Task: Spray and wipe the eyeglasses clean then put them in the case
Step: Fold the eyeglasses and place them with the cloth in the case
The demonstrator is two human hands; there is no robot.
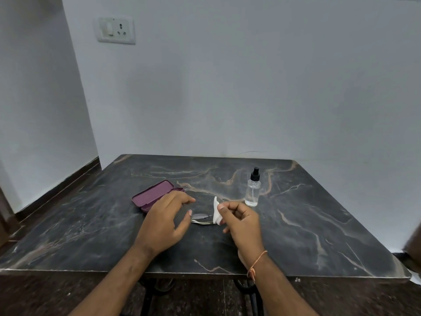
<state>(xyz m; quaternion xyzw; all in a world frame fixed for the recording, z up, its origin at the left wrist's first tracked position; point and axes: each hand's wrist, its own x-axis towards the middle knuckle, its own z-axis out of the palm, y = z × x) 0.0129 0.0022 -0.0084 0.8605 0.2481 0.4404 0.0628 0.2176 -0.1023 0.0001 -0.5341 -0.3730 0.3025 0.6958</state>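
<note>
Pinching a white wipe [216,210], the right hand [242,221] hovers above the eyeglasses [201,218] at frame centre, ready to rub; the left hand [167,221] hangs spread, steadying nothing.

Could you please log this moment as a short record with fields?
glasses: folded eyeglasses lying on the marble table, between the hands
left hand: left hand open, hovering beside the glasses
right hand: right hand pinching a white wipe
case: purple case open, behind the left hand
spray: clear spray bottle upright, black nozzle, untouched
</note>
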